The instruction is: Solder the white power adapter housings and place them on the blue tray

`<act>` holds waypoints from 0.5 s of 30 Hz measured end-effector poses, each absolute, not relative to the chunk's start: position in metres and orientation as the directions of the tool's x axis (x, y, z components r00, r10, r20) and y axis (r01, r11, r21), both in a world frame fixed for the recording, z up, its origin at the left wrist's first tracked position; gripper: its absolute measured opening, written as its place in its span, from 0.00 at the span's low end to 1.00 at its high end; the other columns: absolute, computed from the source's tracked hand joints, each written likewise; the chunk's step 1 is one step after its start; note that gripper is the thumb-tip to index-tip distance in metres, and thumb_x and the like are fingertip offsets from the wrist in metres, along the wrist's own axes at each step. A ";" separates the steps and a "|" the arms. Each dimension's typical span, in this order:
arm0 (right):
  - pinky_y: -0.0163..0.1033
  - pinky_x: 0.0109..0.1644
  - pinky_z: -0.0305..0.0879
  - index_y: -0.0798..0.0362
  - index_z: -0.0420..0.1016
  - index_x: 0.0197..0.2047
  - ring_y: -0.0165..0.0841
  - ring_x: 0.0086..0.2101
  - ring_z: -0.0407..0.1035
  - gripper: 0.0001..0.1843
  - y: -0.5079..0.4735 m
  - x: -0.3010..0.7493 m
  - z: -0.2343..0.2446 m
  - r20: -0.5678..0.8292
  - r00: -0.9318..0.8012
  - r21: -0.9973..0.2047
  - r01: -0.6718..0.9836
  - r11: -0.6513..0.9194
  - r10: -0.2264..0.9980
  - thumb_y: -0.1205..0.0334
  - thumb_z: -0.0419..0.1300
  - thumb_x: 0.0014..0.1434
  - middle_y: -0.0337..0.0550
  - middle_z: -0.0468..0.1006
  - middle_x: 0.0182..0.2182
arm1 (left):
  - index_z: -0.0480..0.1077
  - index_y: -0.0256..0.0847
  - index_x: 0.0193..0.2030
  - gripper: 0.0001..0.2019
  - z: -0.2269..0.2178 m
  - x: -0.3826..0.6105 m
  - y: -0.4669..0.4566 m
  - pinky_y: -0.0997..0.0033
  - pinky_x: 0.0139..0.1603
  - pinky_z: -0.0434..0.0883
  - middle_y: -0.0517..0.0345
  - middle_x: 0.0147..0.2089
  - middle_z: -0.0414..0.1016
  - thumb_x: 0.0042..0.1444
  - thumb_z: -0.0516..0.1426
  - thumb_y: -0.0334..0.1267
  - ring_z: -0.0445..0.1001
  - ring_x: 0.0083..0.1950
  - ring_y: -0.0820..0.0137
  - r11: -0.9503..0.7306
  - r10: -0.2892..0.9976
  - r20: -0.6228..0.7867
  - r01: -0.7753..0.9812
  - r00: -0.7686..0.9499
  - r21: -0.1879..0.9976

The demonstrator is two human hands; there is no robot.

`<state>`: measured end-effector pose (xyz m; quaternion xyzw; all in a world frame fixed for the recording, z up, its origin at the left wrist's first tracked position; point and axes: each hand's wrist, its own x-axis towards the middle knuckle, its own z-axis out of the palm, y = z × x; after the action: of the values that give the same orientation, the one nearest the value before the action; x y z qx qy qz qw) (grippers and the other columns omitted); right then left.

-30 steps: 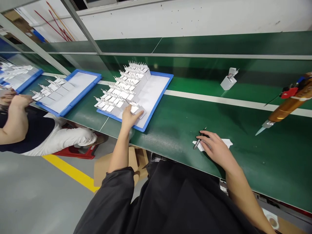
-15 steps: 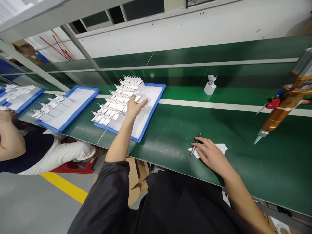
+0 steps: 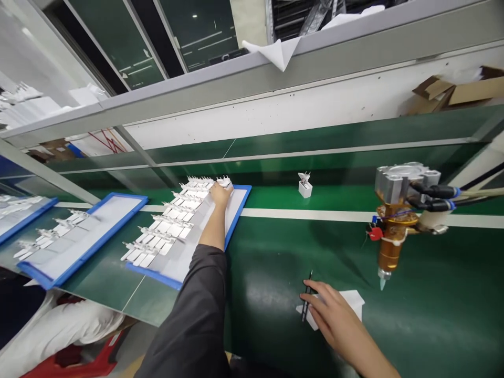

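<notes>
My left hand reaches to the far right corner of a blue-rimmed tray. Its fingers are closed on a white charger housing there, partly hidden by the hand. Rows of similar white charger housings, with small parts standing up from them, fill the tray's left side. Near the front of the bench my right hand has its fingertips on slim black tweezers. Beneath them lies a white paper sheet, partly covered by the hand.
A single open white housing stands at the back of the green bench. To the right hangs an amber dispensing syringe, tip downward. Another blue-rimmed tray lies to the left, beside a seated person's white-clad leg.
My left hand has moved to the tray's far corner and its fingers have closed around a housing. My right hand stays by the tweezers. The head view has tilted upward.
</notes>
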<state>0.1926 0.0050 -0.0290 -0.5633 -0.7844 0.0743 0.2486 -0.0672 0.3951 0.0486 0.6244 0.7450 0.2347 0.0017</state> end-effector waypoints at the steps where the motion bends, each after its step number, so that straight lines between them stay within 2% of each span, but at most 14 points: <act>1: 0.44 0.50 0.78 0.45 0.73 0.50 0.35 0.51 0.72 0.17 0.005 0.193 -0.028 0.301 -0.249 -0.390 0.849 0.357 0.920 0.68 0.50 0.62 0.45 0.73 0.54 | 0.53 0.23 0.63 0.39 0.046 -0.068 0.395 0.56 0.63 0.58 0.26 0.60 0.64 0.52 0.60 0.47 0.61 0.64 0.48 0.116 0.929 0.296 0.932 -0.224 0.344; 5: 0.43 0.51 0.78 0.44 0.72 0.51 0.36 0.53 0.71 0.18 0.002 0.193 -0.026 0.278 -0.268 -0.381 0.851 0.362 0.923 0.67 0.50 0.61 0.46 0.72 0.56 | 0.42 0.27 0.71 0.46 0.037 -0.072 0.390 0.53 0.64 0.57 0.28 0.67 0.55 0.52 0.60 0.46 0.54 0.67 0.46 0.112 0.918 0.336 0.950 -0.212 0.293; 7: 0.44 0.50 0.79 0.44 0.72 0.51 0.36 0.53 0.71 0.18 0.000 0.194 -0.027 0.278 -0.266 -0.385 0.850 0.361 0.923 0.67 0.50 0.61 0.45 0.71 0.56 | 0.40 0.30 0.72 0.47 0.032 -0.074 0.388 0.53 0.65 0.56 0.32 0.70 0.49 0.53 0.60 0.44 0.52 0.68 0.46 0.081 0.910 0.378 0.966 -0.172 0.245; 10: 0.44 0.50 0.79 0.42 0.72 0.52 0.36 0.54 0.71 0.19 -0.001 0.194 -0.031 0.271 -0.272 -0.405 0.838 0.366 0.923 0.67 0.51 0.61 0.44 0.71 0.57 | 0.40 0.34 0.73 0.45 0.024 -0.078 0.388 0.50 0.64 0.55 0.34 0.72 0.46 0.54 0.59 0.41 0.53 0.67 0.45 0.056 0.893 0.430 0.982 -0.130 0.181; 15: 0.48 0.53 0.76 0.43 0.72 0.52 0.37 0.55 0.68 0.18 -0.002 0.189 -0.030 0.242 -0.195 -0.474 0.831 0.291 0.951 0.68 0.49 0.63 0.43 0.69 0.58 | 0.42 0.37 0.73 0.42 0.029 -0.080 0.389 0.49 0.63 0.57 0.36 0.71 0.47 0.55 0.58 0.42 0.55 0.66 0.45 0.053 0.869 0.476 0.981 -0.138 0.189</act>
<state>0.1888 -0.0017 -0.0295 -0.5833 -0.7635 0.1196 0.2499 -0.0805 0.3888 0.0290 0.6457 0.7160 0.2379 -0.1177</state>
